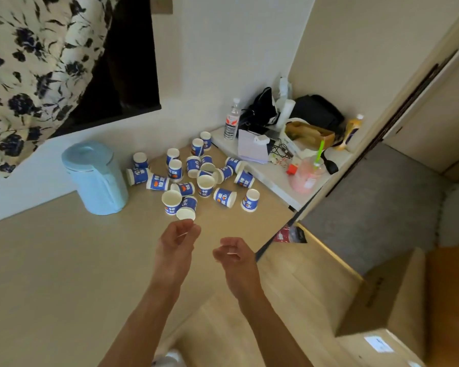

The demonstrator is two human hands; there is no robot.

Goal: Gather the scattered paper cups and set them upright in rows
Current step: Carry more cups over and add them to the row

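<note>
The paper cups (206,186) lie scattered on the table (51,260) just right of the blue kettle (96,178), some upright, some tipped over, some upside down. Our left hand (176,237) hovers nearer to us than the kettle and to its right, fingers loosely curled, holding nothing, close to the nearest cup (187,207). Our right hand (233,254), farther right of the kettle, is likewise half-curled and empty.

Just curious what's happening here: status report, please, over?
Left hand and right hand empty, fingers loosely curled. Paper cups scattered, many on their sides, no rows yet. Blue kettle stands left of the pile.
</note>
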